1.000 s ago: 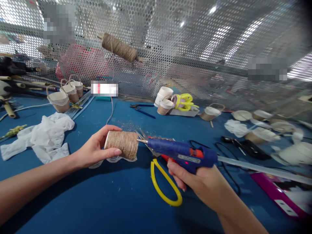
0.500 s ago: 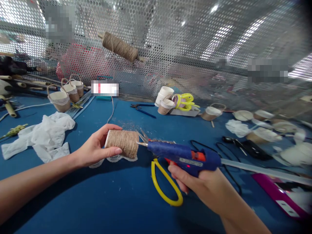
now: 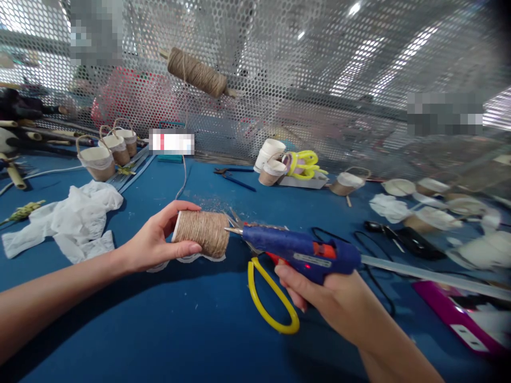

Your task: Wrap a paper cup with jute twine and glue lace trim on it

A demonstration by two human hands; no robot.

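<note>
On its side, a twine-wrapped cup is held by my left hand, thumb at the front and fingers behind its white-edged end. My right hand grips a blue glue gun with a red trigger. The gun's metal nozzle points left at the cup's right end; whether it touches cannot be made out. A clear glue stick sticks out of the gun's back. White lace trim shows beneath the cup. Yellow-handled scissors lie under the gun, blades partly hidden.
White lace fabric lies at left, with small twine baskets behind it. Blue-handled pliers rest near the mesh wall, where a twine roll hangs. A black cable and a magenta box are at right.
Little differs. The glue gun and my right hand sit very slightly higher, nozzle still at the cup's right end. My left hand keeps its hold on the cup.
</note>
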